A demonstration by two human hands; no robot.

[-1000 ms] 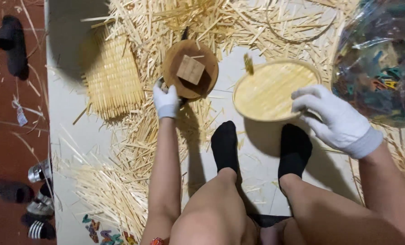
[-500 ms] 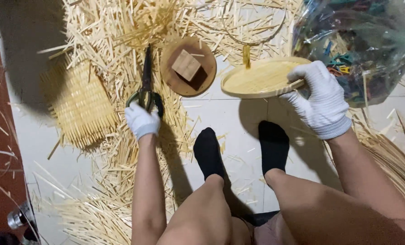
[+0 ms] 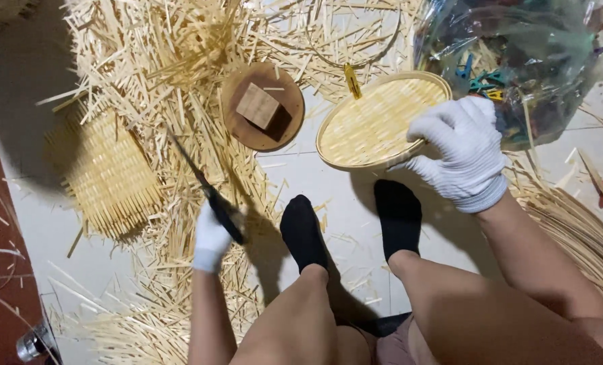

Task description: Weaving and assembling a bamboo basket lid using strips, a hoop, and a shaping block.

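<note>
The left hand [image 3: 212,238], in a white glove, is closed around the handles of a pair of dark scissors [image 3: 205,190]. The blades run up and to the left from the fist, over the straw. They look shut, though the motion blur makes that hard to tell.

The right hand [image 3: 462,150], also gloved in white, grips the near right rim of a round woven bamboo tray [image 3: 372,122], fingers curled over the edge. The tray is tilted, its far edge lifted toward a clear plastic bag [image 3: 518,61] of coloured clips. A small yellow tag [image 3: 351,80] sticks up at the tray's upper left rim.

The scissors and the tray are well apart, with the person's two feet in black socks [image 3: 303,230] between and below them on the pale floor [image 3: 328,182].

Just left of the tray lies a round brown wooden disc [image 3: 246,125] with a small wooden block [image 3: 257,105] on it. Loose bamboo slivers [image 3: 153,54] cover the floor around it. A woven mat piece [image 3: 105,172] lies to the left of the scissors. Long curved bamboo strips [image 3: 579,230] sit at the right edge.
</note>
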